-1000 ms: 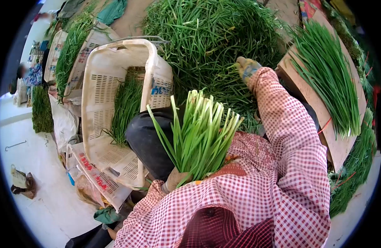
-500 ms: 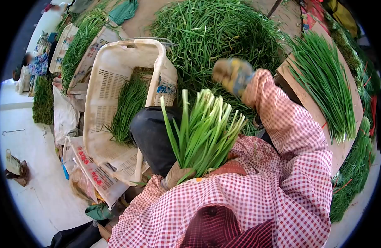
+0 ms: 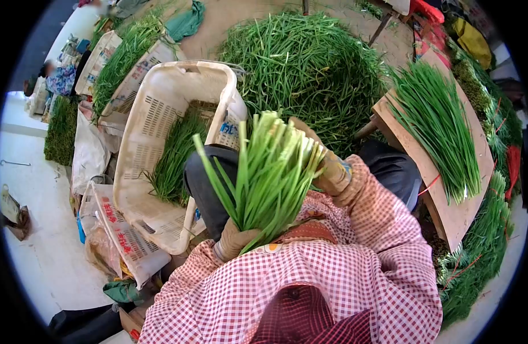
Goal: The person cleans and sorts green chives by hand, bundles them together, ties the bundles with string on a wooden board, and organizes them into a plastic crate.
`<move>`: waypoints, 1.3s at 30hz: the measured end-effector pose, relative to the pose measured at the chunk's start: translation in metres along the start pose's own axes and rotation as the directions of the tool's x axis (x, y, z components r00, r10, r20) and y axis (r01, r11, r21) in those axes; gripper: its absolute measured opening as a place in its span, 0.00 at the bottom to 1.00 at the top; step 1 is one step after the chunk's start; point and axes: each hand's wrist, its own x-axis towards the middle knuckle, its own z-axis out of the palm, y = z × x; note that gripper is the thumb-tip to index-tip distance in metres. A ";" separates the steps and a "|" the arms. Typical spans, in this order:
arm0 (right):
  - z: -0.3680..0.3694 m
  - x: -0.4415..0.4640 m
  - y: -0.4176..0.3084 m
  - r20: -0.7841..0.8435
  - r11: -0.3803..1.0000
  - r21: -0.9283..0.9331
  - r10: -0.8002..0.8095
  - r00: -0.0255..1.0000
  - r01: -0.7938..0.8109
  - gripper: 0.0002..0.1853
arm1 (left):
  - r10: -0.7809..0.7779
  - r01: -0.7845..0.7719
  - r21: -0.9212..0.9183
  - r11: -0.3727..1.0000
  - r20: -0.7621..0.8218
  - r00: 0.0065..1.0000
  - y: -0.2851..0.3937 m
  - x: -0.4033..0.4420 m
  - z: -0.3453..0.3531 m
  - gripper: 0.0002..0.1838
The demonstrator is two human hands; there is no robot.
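A bunch of garlic chives (image 3: 267,183) stands upright over my lap, pale stem ends up and slightly fanned out. My left hand (image 3: 237,239), in a tan work glove, is closed around its lower part. Near the top, my right hand (image 3: 332,172), also gloved, wraps the right side of the stem ends; some of its fingers are hidden behind them. Just beyond my hands lies a large heap of loose green chives (image 3: 309,63). To the left of my knee, a white plastic crate (image 3: 126,155) leans over with more chives (image 3: 175,152) inside.
On the right, a brown board (image 3: 479,155) carries a neat layer of chives (image 3: 436,126), with tied bundles (image 3: 481,252) beside it. More loaded crates (image 3: 143,63) stand at upper left. A green cloth (image 3: 185,22) lies behind them. Another person (image 3: 60,80) is at far left.
My right hand has come back from over the heap to the top of the bunch and closed on the stem ends. My left hand keeps its hold. The view has shifted slightly.
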 end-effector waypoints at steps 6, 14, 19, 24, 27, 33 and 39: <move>0.048 0.019 -0.024 0.049 0.969 -0.044 -0.241 0.969 0.243 0.49 | -0.097 0.054 0.283 0.957 0.139 0.986 0.036 0.008 0.026 0.36; 0.063 -0.005 -0.037 -0.219 0.975 -0.081 -0.219 0.951 0.206 0.36 | -0.234 0.010 0.662 0.750 0.252 0.939 0.086 0.043 0.042 0.52; 0.055 -0.007 -0.034 -0.339 0.963 -0.261 -0.164 0.926 0.075 0.27 | 0.247 -0.300 0.248 0.921 0.221 0.943 0.072 0.077 0.055 0.46; 0.052 -0.012 -0.031 -0.398 0.986 -0.145 -0.139 0.907 0.088 0.26 | 0.508 -0.407 0.639 0.653 0.030 0.861 0.053 0.093 0.080 0.25; 0.053 -0.017 -0.033 -0.406 0.996 -0.024 -0.091 0.909 0.089 0.27 | 0.609 -0.458 0.686 0.565 0.028 0.793 0.037 0.099 0.081 0.22; 0.048 -0.015 -0.024 -0.446 0.899 -0.418 -0.326 0.833 0.129 0.21 | 0.621 -0.547 0.777 0.311 0.270 0.736 0.042 0.096 0.087 0.20; 0.066 0.002 -0.141 -0.415 0.690 -0.720 -0.512 0.752 0.073 0.15 | 0.286 -0.380 0.835 0.397 0.281 0.916 0.077 0.072 0.040 0.13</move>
